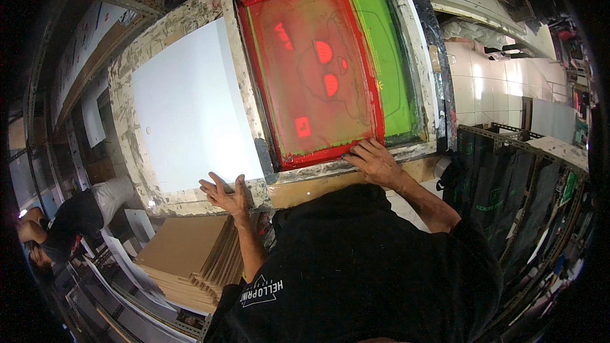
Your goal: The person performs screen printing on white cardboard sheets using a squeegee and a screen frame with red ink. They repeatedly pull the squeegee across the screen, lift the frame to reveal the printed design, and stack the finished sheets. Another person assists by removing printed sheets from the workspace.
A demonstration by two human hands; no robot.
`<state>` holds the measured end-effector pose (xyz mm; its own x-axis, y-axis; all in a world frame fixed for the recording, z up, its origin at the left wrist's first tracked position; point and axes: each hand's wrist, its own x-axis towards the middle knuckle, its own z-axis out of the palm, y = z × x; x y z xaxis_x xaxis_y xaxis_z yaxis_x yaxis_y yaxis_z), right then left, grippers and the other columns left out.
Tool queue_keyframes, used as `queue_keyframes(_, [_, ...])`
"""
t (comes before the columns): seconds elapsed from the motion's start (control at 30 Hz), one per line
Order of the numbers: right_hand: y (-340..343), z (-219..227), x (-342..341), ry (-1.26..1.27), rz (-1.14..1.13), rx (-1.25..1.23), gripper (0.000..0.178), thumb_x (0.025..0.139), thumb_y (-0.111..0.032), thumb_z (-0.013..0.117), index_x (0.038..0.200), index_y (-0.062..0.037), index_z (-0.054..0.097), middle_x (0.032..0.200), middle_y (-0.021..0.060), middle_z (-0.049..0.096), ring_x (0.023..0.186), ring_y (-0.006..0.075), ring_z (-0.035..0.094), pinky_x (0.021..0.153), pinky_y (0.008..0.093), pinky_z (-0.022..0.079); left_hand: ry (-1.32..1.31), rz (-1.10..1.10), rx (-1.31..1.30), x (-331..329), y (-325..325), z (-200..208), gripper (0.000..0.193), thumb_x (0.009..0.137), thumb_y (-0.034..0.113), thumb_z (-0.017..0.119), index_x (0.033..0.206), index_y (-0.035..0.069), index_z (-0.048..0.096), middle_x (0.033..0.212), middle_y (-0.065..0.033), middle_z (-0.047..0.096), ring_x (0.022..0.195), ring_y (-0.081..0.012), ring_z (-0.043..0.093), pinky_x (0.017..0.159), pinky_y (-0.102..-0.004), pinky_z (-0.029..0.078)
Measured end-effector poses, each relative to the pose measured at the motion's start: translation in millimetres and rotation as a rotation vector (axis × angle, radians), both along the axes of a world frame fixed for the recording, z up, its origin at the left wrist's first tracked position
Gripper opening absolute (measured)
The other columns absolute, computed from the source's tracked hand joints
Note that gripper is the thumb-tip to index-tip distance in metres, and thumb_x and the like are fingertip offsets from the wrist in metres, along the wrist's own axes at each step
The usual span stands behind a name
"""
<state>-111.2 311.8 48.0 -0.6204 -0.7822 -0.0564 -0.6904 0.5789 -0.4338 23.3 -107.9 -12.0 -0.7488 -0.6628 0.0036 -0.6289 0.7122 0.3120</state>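
A screen printing frame (277, 168) lies on the worktable, its mesh coated red over most of the area with a green strip at the right. Small bright red shapes and faint drawn outlines show in the mesh. My right hand (375, 164) is at the frame's near edge, fingers bent over the rim as if gripping it; their undersides are hidden. To the left of the frame lies a large blank white sheet (187, 111). My left hand (227, 197) rests at its near right corner, fingers spread and thumb apart, holding nothing.
A paint-stained worktable (124, 95) carries the sheet and frame. Below left stands a stack of brown boards (184, 248). Another person (76, 219) bends at the far left. Metal racking (534, 152) with dark hanging material stands at the right, beside a tiled floor (473, 79).
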Motion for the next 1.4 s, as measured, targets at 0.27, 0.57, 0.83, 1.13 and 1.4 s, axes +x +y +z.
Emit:
queue_keyframes(0.27, [-2,7,-3,-0.016,-0.005,-0.014,0.044,0.076,-0.010,0.067,0.121,-0.0103,0.062,0.107,0.0080,0.056,0.111,0.0273,0.052,0.103,0.0436,0.040,-0.001,-0.015,-0.035,5,-3,-6,0.097,0.074,0.072,0.067,0.151,0.023,0.034,0.160,-0.0212,0.011,0.148,-0.0420,0.008,0.114,-0.0623,0.008])
queue_keyframes(0.57, [-2,7,-4,-0.044,0.004,-0.006,0.047,0.075,-0.011,0.069,0.121,-0.0104,0.061,0.109,0.0078,0.056,0.112,0.0279,0.052,0.104,0.0437,0.040,-0.008,0.000,-0.050,6,-3,-9,0.097,0.073,0.070,0.069,0.151,0.024,0.034,0.160,-0.0218,0.011,0.147,-0.0422,0.008,0.114,-0.0611,0.008])
queue_keyframes(0.83, [1,-2,0,-0.024,0.012,0.006,0.051,0.073,-0.012,0.071,0.123,-0.0111,0.060,0.110,0.0079,0.055,0.115,0.0276,0.051,0.105,0.0445,0.039,0.005,0.021,-0.007,1,3,0,0.097,0.073,0.071,0.070,0.151,0.024,0.035,0.160,-0.0223,0.012,0.147,-0.0430,0.007,0.114,-0.0610,0.007])
queue_keyframes(1.13, [1,-3,-1,-0.060,-0.003,-0.012,0.049,0.072,-0.010,0.071,0.121,-0.0115,0.062,0.112,0.0079,0.057,0.115,0.0284,0.051,0.105,0.0448,0.038,-0.012,-0.010,-0.041,4,1,-2,0.098,0.076,0.067,0.069,0.152,0.018,0.032,0.160,-0.0238,0.010,0.147,-0.0443,0.007,0.113,-0.0639,0.007])
queue_keyframes(1.4, [0,0,-1,-0.070,-0.007,0.002,0.052,0.070,-0.012,0.073,0.121,-0.0120,0.062,0.113,0.0073,0.057,0.115,0.0283,0.051,0.106,0.0446,0.038,-0.018,-0.024,-0.061,5,-1,-6,0.097,0.077,0.065,0.069,0.152,0.017,0.031,0.160,-0.0247,0.010,0.146,-0.0447,0.008,0.112,-0.0654,0.007])
